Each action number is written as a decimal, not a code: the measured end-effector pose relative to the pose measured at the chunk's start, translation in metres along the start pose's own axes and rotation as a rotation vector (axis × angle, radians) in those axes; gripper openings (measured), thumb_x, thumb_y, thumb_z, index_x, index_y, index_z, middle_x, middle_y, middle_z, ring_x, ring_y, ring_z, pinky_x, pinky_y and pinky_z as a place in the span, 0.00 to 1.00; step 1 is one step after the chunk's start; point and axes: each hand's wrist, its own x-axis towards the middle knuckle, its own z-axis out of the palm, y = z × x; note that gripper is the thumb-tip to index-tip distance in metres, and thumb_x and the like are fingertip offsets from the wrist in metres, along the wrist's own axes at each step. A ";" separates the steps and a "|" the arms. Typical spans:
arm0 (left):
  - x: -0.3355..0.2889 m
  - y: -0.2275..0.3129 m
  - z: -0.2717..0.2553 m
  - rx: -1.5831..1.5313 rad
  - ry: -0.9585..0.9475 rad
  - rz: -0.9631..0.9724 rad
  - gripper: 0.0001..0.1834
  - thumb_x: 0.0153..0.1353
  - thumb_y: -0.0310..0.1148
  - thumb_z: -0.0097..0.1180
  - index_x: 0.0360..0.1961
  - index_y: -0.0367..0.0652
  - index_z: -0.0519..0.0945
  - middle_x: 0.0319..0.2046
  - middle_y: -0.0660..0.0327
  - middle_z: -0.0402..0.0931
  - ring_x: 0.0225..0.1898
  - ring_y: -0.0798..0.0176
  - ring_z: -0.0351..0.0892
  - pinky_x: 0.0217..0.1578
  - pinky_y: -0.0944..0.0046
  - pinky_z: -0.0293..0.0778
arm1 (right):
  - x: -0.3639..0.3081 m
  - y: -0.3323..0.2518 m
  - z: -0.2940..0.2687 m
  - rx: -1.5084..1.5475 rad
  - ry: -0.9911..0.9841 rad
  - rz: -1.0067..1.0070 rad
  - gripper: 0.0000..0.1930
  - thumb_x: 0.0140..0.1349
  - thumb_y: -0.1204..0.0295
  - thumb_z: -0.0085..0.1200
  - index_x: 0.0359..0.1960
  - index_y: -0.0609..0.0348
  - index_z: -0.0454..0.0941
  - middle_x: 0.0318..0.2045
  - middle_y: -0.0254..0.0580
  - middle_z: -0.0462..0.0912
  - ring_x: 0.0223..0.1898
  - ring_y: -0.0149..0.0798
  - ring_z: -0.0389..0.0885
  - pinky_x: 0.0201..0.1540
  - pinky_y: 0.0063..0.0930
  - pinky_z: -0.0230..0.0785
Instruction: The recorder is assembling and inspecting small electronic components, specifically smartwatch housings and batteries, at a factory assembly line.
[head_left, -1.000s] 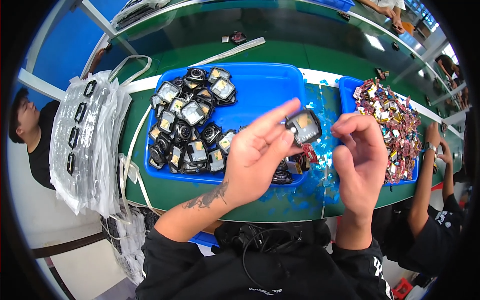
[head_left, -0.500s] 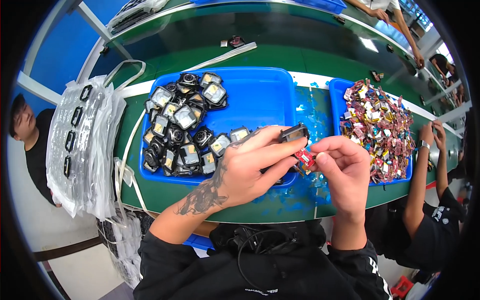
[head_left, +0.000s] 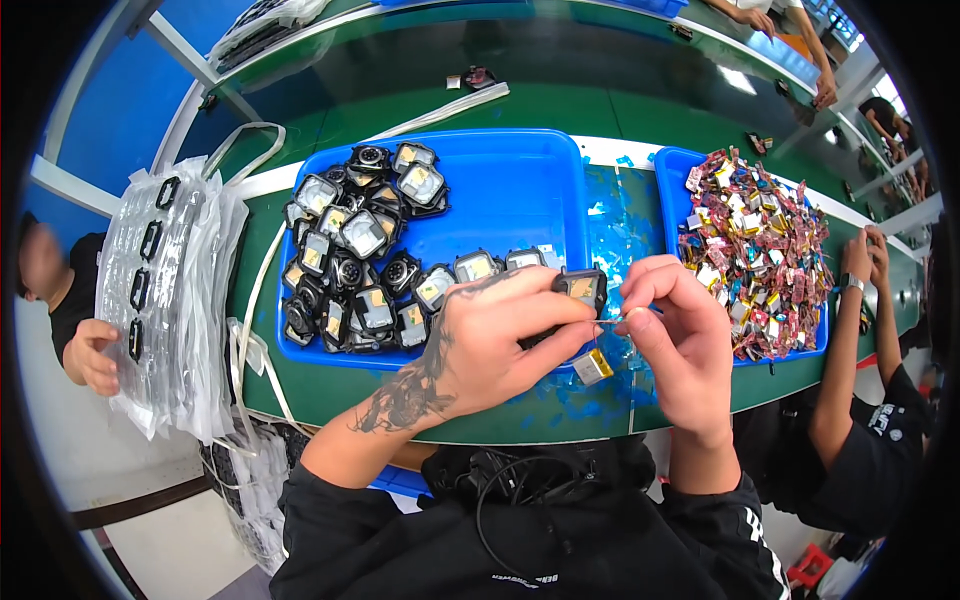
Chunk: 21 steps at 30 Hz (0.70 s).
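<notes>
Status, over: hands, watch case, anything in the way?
Left hand holds black watch case. Right hand pinches thin strip. Silver-and-yellow battery just below. Blue scraps on table; nothing visibly blocking.

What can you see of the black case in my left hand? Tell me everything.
The black case is squarish with rounded corners, its dark frame looking like plastic, with a tan patch on its upward face. It is tilted, and the fingers of your left hand partly cover its lower edge. It is near the right end of the larger blue tray. Its underside is hidden.
</notes>
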 end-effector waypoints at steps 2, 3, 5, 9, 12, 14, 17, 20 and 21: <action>-0.002 0.001 0.001 -0.297 -0.044 -0.251 0.06 0.53 0.24 0.66 0.34 0.37 0.84 0.29 0.59 0.80 0.28 0.63 0.80 0.28 0.67 0.75 | -0.007 0.002 0.002 0.017 -0.006 -0.008 0.06 0.63 0.82 0.55 0.41 0.65 0.74 0.39 0.37 0.75 0.39 0.26 0.75 0.42 0.19 0.71; -0.001 0.003 0.003 -0.359 -0.050 -0.297 0.05 0.54 0.23 0.65 0.33 0.37 0.84 0.28 0.59 0.80 0.28 0.66 0.79 0.28 0.68 0.73 | -0.009 0.001 0.003 0.017 -0.003 -0.007 0.06 0.63 0.82 0.55 0.41 0.65 0.74 0.39 0.37 0.75 0.39 0.26 0.75 0.42 0.19 0.71; -0.002 0.003 0.004 -0.392 -0.086 -0.347 0.07 0.55 0.23 0.65 0.36 0.37 0.85 0.31 0.59 0.81 0.31 0.69 0.79 0.29 0.70 0.73 | -0.011 -0.002 0.008 0.009 0.034 0.002 0.10 0.61 0.84 0.57 0.43 0.64 0.73 0.39 0.36 0.76 0.39 0.26 0.76 0.41 0.19 0.71; -0.004 0.007 0.007 -0.495 -0.069 -0.448 0.16 0.59 0.19 0.61 0.50 0.33 0.82 0.42 0.57 0.81 0.43 0.69 0.80 0.39 0.71 0.78 | -0.007 0.007 0.016 -0.157 0.149 -0.038 0.13 0.58 0.85 0.60 0.43 0.64 0.73 0.37 0.36 0.78 0.37 0.25 0.78 0.37 0.17 0.72; -0.006 0.008 0.014 -0.843 0.003 -0.538 0.22 0.61 0.16 0.56 0.58 0.31 0.75 0.51 0.53 0.77 0.51 0.65 0.78 0.49 0.68 0.78 | -0.005 0.018 0.018 -0.095 0.275 -0.111 0.13 0.57 0.85 0.61 0.41 0.64 0.72 0.35 0.36 0.79 0.34 0.24 0.78 0.37 0.17 0.71; -0.004 0.008 0.013 -0.864 -0.008 -0.557 0.23 0.62 0.16 0.55 0.59 0.30 0.73 0.53 0.53 0.76 0.53 0.64 0.78 0.51 0.67 0.77 | -0.006 0.021 0.023 -0.081 0.314 -0.121 0.12 0.57 0.85 0.62 0.39 0.64 0.72 0.33 0.37 0.79 0.31 0.24 0.78 0.36 0.16 0.71; -0.006 0.007 0.016 -0.885 -0.005 -0.551 0.23 0.63 0.16 0.53 0.61 0.31 0.72 0.56 0.52 0.75 0.54 0.64 0.77 0.54 0.66 0.77 | -0.009 0.026 0.027 -0.043 0.362 -0.141 0.12 0.57 0.84 0.63 0.38 0.64 0.72 0.33 0.36 0.79 0.32 0.23 0.77 0.36 0.16 0.70; -0.006 0.007 0.018 -0.888 0.011 -0.529 0.23 0.64 0.16 0.52 0.61 0.31 0.71 0.56 0.51 0.74 0.55 0.63 0.77 0.55 0.64 0.76 | -0.008 0.028 0.030 -0.035 0.401 -0.137 0.11 0.57 0.84 0.63 0.37 0.63 0.72 0.32 0.35 0.78 0.31 0.23 0.76 0.35 0.15 0.69; -0.005 0.007 0.018 -0.891 0.016 -0.530 0.24 0.63 0.15 0.52 0.61 0.29 0.70 0.56 0.51 0.74 0.55 0.61 0.77 0.55 0.63 0.76 | -0.008 0.029 0.031 -0.082 0.413 -0.176 0.11 0.57 0.84 0.63 0.36 0.63 0.72 0.32 0.35 0.78 0.30 0.23 0.75 0.35 0.15 0.68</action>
